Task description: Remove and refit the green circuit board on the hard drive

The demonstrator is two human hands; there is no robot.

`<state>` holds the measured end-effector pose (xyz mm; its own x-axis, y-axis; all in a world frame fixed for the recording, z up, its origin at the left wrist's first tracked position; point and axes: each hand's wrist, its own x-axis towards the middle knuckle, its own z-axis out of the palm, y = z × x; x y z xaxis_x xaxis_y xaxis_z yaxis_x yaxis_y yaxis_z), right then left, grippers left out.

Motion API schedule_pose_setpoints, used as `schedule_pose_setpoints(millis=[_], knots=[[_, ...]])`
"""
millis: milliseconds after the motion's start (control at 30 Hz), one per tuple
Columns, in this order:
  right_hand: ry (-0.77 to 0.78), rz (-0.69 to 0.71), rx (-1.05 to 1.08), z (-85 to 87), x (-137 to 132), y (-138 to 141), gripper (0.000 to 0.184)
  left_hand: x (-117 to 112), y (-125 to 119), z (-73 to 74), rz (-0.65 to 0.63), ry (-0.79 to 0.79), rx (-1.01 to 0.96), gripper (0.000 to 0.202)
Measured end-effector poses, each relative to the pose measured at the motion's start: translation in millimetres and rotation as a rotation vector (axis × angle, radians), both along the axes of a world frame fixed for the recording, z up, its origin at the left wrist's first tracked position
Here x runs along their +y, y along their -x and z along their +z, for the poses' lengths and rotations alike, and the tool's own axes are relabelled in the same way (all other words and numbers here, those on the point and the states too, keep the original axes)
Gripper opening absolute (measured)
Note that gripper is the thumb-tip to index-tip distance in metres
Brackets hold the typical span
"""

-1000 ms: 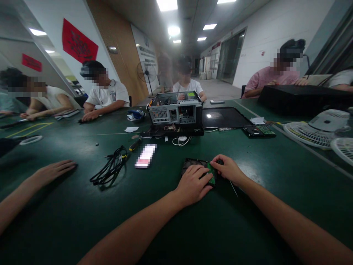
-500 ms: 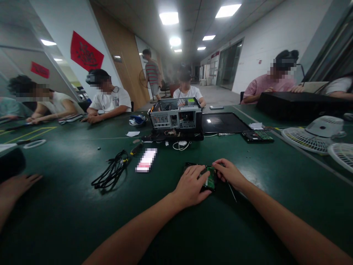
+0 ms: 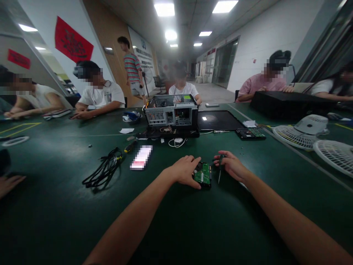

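Observation:
A hard drive lies on the green table in front of me with its green circuit board facing up. My left hand grips it along the left side, with the thumb at the near edge and the fingers at the far edge. That hand covers part of the drive. To the right of the drive, my right hand holds a small screwdriver in bent fingers. The shaft points down towards the table, apart from the drive.
Farther off stands an opened computer case, with a black panel beside it. A second hard drive and white fan grilles lie to the right. Coiled black cables, a phone and another screwdriver are left. Several people sit around.
My left hand has slid off the top of the drive to its left side, uncovering more of the board. My right hand has drawn back from the drive's edge, and the screwdriver has turned.

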<state>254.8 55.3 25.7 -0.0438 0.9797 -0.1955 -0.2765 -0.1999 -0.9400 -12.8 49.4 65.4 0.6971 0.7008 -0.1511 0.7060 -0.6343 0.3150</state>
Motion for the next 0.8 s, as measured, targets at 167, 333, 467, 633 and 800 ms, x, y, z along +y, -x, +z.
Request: schedule_pose_setpoints(millis=[167,333,467,633,800], knots=[[-0.011,0.019,-0.093,-8.4,6.6,0.2,0.058,5.1,-21.1,9.2,0.036,0.039,0.149,0.135],[0.024,-0.039,-0.208,-7.5,9.8,7.7,0.059,3.9,-29.8,14.8,0.063,0.049,0.184,0.12],[-0.003,-0.126,-0.102,-9.9,5.7,6.3,0.055,-0.6,-24.7,14.8,0.082,0.069,0.125,0.122],[-0.068,-0.093,-0.014,-10.2,-1.4,2.1,0.048,-2.0,-18.3,12.8,0.104,0.131,0.044,0.124],[-0.141,-0.01,-0.037,0.5,-11.3,7.7,0.041,-2.4,-2.7,34.9,0.104,-0.028,-0.143,0.072]])
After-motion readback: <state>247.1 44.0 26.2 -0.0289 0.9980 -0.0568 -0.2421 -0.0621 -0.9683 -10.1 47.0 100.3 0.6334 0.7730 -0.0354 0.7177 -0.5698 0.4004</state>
